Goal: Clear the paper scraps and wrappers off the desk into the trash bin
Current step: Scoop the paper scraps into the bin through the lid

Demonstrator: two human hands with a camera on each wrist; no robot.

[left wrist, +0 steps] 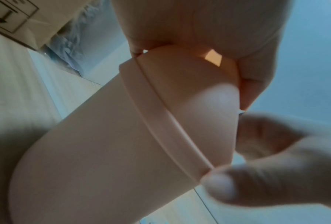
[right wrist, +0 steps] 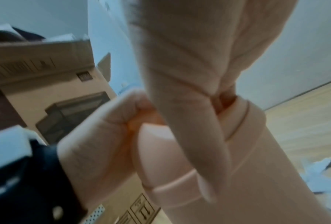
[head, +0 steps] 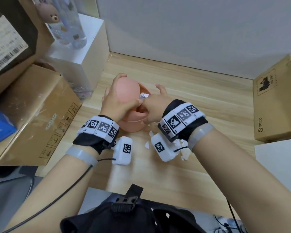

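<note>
A small pink trash bin [head: 133,127] [left wrist: 103,151] [right wrist: 276,166] stands mid-desk. My left hand [head: 118,101] [right wrist: 95,136] grips its domed swing lid [head: 128,91] [left wrist: 189,91], tipping it so the mouth gapes. My right hand [head: 153,106] [left wrist: 276,166] has its fingers pushed into that gap, thumb splayed. A crumpled silvery-white scrap [head: 144,95] sits at the mouth against those fingers; the fingertips are hidden, so a grip cannot be seen. Torn white paper scraps [head: 183,155] [right wrist: 318,174] lie on the desk under my right wrist, and one small piece [head: 147,145] lies nearer the bin.
Stacked cardboard boxes [head: 32,115] crowd the left. A white box [head: 84,52] carries a clear bottle [head: 69,22] at the back left. A brown carton [head: 275,101] and a white box [head: 279,162] stand on the right. The wooden desk [head: 200,91] ends at a grey wall.
</note>
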